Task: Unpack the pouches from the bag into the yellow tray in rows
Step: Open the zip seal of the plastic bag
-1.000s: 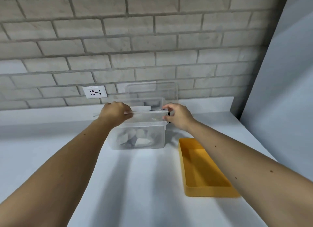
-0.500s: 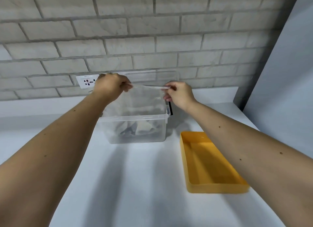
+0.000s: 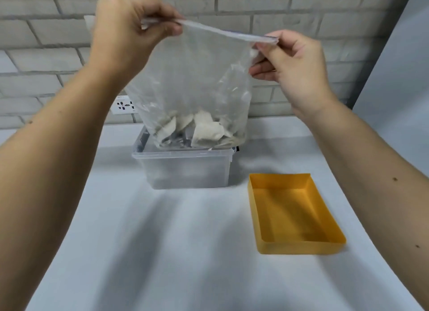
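A clear plastic bag hangs in the air above a clear plastic box. Several pale and silvery pouches lie bunched at the bag's bottom. My left hand grips the left end of the bag's top strip. My right hand pinches the right end of the same strip. The yellow tray stands on the white table to the right of the box, with nothing in it.
A brick wall runs behind the table, with a white power socket low on it. A grey panel closes off the right side. The white table stretches toward me in front of the box.
Both hands have lifted the bag up out of the clear box; its bottom now hangs at the box's rim. The view has tilted with the lift.
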### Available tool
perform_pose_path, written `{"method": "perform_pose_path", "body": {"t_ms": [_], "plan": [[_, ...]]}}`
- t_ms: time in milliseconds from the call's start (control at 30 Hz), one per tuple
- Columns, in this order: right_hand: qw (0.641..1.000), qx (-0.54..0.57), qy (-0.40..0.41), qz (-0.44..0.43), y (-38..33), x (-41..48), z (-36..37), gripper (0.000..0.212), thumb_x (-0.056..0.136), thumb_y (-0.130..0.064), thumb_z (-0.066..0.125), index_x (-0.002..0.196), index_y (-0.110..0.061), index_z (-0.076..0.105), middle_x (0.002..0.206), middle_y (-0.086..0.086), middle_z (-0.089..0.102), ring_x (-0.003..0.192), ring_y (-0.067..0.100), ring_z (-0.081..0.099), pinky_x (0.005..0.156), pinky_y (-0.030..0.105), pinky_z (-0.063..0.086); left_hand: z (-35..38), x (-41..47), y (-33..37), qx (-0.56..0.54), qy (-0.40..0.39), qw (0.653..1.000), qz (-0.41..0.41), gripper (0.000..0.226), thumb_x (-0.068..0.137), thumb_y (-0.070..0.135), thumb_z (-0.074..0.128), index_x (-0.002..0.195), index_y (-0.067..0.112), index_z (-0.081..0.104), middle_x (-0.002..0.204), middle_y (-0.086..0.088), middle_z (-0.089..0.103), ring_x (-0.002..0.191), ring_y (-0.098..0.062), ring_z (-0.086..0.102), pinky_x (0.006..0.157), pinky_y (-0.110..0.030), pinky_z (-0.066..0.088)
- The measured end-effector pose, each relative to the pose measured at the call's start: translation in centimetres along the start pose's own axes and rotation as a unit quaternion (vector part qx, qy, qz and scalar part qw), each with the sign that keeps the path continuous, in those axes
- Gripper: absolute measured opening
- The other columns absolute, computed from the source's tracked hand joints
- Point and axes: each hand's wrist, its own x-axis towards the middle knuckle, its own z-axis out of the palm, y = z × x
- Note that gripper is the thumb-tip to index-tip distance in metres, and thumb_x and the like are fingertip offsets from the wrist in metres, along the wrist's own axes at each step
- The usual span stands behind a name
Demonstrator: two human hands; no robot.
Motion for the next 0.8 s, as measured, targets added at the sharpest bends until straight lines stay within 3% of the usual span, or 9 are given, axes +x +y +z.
{"method": "perform_pose_path", "body": {"t_ms": [133, 200, 367, 500, 600, 667, 733, 800], "plan": [[0.999, 0.004, 0.005, 0.042, 0.3, -1.7, -1.0, 0.017, 0.094, -0.013, 0.061, 0.104, 0.001, 0.065, 0.076, 0.007, 0.068, 0.064, 0.017, 0.069, 0.07, 0.033, 0.059, 0.4, -1.8, 1.0, 0.001, -0.032, 0.999, 0.007, 0.028, 0.09, 0.034, 0.068, 0.108, 0.014, 0.075, 0.1, 0.007, 0.069, 0.085, 0.016, 0.058, 0.089, -0.016, 0.049], [0.998, -0.006, -0.002, 0.069, 1.0, -3.2, -1.7, 0.019, 0.094, -0.013, 0.062, 0.105, 0.002, 0.066, 0.078, 0.008, 0.069, 0.067, 0.017, 0.069, 0.073, 0.034, 0.06, 0.8, -3.5, 1.2, -0.015, -0.062, 0.998, -0.001, 0.024, 0.089, 0.029, 0.071, 0.108, 0.015, 0.074, 0.1, 0.006, 0.07, 0.086, 0.018, 0.06, 0.088, -0.011, 0.049], [0.99, -0.027, -0.04, 0.134, 4.3, -7.6, -2.7, 0.02, 0.095, -0.01, 0.06, 0.103, 0.007, 0.066, 0.083, 0.017, 0.069, 0.069, 0.021, 0.069, 0.076, 0.035, 0.061, 1.8, -8.4, 1.9, -0.083, -0.181, 0.974, -0.11, 0.018, 0.084, 0.024, 0.076, 0.101, 0.02, 0.076, 0.091, 0.019, 0.071, 0.074, 0.002, 0.066, 0.07, -0.012, 0.054], [0.98, -0.041, -0.085, 0.177, 7.5, -10.6, -2.7, 0.018, 0.096, -0.002, 0.056, 0.101, 0.013, 0.064, 0.084, 0.02, 0.067, 0.068, 0.022, 0.069, 0.072, 0.028, 0.059, 3.3, -12.9, 1.6, -0.114, -0.221, 0.951, -0.183, 0.012, 0.082, 0.018, 0.078, 0.094, 0.021, 0.077, 0.074, 0.025, 0.072, 0.065, 0.007, 0.062, 0.062, -0.006, 0.047], [0.973, -0.052, -0.102, 0.2, 9.1, -11.5, -2.6, 0.014, 0.095, 0.001, 0.056, 0.1, 0.011, 0.065, 0.083, 0.017, 0.067, 0.063, 0.016, 0.069, 0.068, 0.024, 0.058, 4.2, -15.2, 1.2, -0.109, -0.245, 0.937, -0.225, 0.011, 0.083, 0.02, 0.077, 0.093, 0.024, 0.078, 0.071, 0.028, 0.07, 0.066, 0.01, 0.062, 0.067, -0.004, 0.044], [0.974, -0.061, -0.098, 0.196, 9.4, -11.8, -2.5, 0.012, 0.093, 0.002, 0.058, 0.1, 0.007, 0.067, 0.085, 0.017, 0.066, 0.061, 0.015, 0.067, 0.067, 0.023, 0.058, 4.5, -15.9, 1.3, -0.092, -0.245, 0.938, -0.23, 0.009, 0.085, 0.023, 0.077, 0.093, 0.028, 0.077, 0.069, 0.025, 0.07, 0.07, 0.012, 0.063, 0.075, 0.003, 0.035], [0.979, -0.092, -0.092, 0.158, 9.2, -11.9, -2.5, 0.011, 0.09, -0.005, 0.066, 0.098, -0.009, 0.071, 0.085, 0.007, 0.069, 0.062, 0.016, 0.064, 0.068, 0.029, 0.058, 4.5, -16.0, 2.0, -0.076, -0.233, 0.94, -0.236, 0.009, 0.085, 0.028, 0.077, 0.091, 0.034, 0.075, 0.065, 0.026, 0.066, 0.071, 0.01, 0.062, 0.074, 0.01, 0.026], [0.981, -0.135, -0.093, 0.105, 8.7, -11.9, -2.7, 0.014, 0.086, -0.016, 0.072, 0.099, -0.023, 0.073, 0.085, -0.002, 0.071, 0.06, 0.02, 0.056, 0.067, 0.037, 0.054, 4.3, -15.7, 2.8, -0.072, -0.225, 0.943, -0.234, 0.009, 0.084, 0.034, 0.077, 0.09, 0.039, 0.073, 0.069, 0.028, 0.065, 0.064, 0.002, 0.058, 0.076, -0.001, 0.037]]}}
